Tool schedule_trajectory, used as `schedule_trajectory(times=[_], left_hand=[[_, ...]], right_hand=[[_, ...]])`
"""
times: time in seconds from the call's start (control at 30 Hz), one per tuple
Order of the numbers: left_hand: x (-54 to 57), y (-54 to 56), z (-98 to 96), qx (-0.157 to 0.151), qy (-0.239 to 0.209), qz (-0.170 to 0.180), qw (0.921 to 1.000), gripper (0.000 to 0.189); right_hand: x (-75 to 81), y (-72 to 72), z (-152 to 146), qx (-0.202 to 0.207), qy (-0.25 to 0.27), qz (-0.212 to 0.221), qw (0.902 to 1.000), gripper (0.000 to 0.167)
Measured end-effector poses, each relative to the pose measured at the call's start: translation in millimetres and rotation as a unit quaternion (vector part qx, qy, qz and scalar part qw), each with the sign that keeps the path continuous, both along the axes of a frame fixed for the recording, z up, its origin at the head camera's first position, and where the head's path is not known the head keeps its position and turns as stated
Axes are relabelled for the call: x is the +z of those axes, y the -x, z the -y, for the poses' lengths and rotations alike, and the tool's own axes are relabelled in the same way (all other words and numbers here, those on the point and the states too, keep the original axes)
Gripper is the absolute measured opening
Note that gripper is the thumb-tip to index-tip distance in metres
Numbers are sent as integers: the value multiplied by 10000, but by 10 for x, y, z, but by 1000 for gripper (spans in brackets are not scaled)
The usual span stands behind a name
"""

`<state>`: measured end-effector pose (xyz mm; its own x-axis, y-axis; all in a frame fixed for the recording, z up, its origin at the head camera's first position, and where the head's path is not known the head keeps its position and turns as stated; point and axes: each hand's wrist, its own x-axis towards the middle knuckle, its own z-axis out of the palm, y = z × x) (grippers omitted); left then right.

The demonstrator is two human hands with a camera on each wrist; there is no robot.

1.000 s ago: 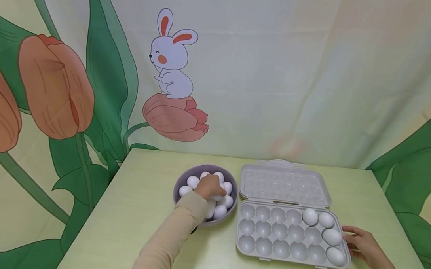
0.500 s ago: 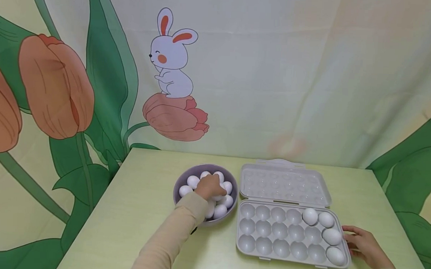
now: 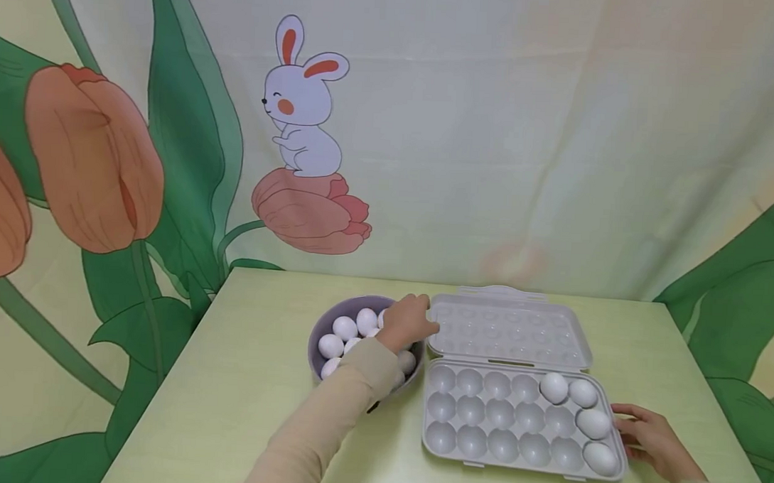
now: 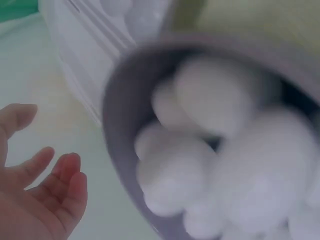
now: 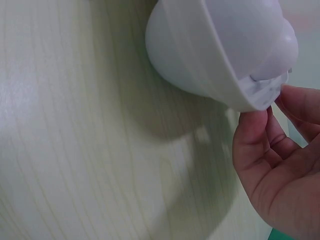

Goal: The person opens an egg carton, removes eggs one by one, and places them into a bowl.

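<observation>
A purple-grey bowl full of white eggs stands left of an open-lidded egg box. In the box, several eggs fill the right-hand column and one cup beside it at the back. My left hand hovers over the bowl's right side, hiding part of the eggs. The left wrist view shows that hand with loosely bent, spread fingers and nothing between them, apart from the bowl. My right hand grips the box's right edge, thumb and fingers on either side of the rim.
The egg box's lid lies folded back behind its base, close to the bowl. Behind the pale wood-grain table hangs a cloth printed with a rabbit and tulips.
My left hand has come up out of the eggs and shifted right toward the bowl's rim. My right hand stays at the box's edge; the head view has turned slightly.
</observation>
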<state>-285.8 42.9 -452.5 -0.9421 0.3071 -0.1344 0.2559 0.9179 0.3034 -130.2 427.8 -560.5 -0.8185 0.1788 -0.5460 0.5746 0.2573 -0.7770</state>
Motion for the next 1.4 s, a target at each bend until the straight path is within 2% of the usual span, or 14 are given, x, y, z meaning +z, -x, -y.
schedule_trajectory(times=[0.13,0.23,0.37,0.47,0.53,0.63,0.7,0.87,1.0,1.1,1.2,1.4], left_hand=[[-33,-86,-311,-307,-371,-2,9988,40],[-120,-193,-539,-496,-625,22,9968,37],[-254,-388,-825,-812,-869,137,9928,35],[-353,-557,-1024,-1358,-864,36,9870,37],[-407,-681,-1153,-1803,-804,-57,9803,40],[-489,-873,-1332,-2455,-600,-221,9673,47],[-531,-1001,-1442,-2775,-422,-287,9594,51],[-609,-1274,-1678,-3291,243,-738,9411,54],[-664,-1407,-1811,-3726,856,-1157,9168,55],[-699,-1472,-1881,-3942,1153,-1176,9042,50],[-734,-1526,-1916,-4027,1311,-1177,8982,38],[-777,-1615,-1946,-4018,1771,-1607,8839,30]], right_hand=[[29,-11,18,-23,44,-5,10000,57],[42,-14,22,-5,54,-14,10000,56],[48,-16,19,23,10,-25,10000,55],[46,-16,21,42,-29,-67,10000,54],[45,-20,22,62,-36,-102,9999,54],[39,-17,19,41,-35,-107,9999,55],[35,-13,14,43,-33,-79,10000,55],[31,-8,3,65,-2,-18,10000,56],[33,-1,-4,70,9,7,10000,55],[36,6,-7,41,28,39,10000,54],[39,6,-8,34,50,40,10000,53],[44,0,-11,45,30,53,10000,55]])
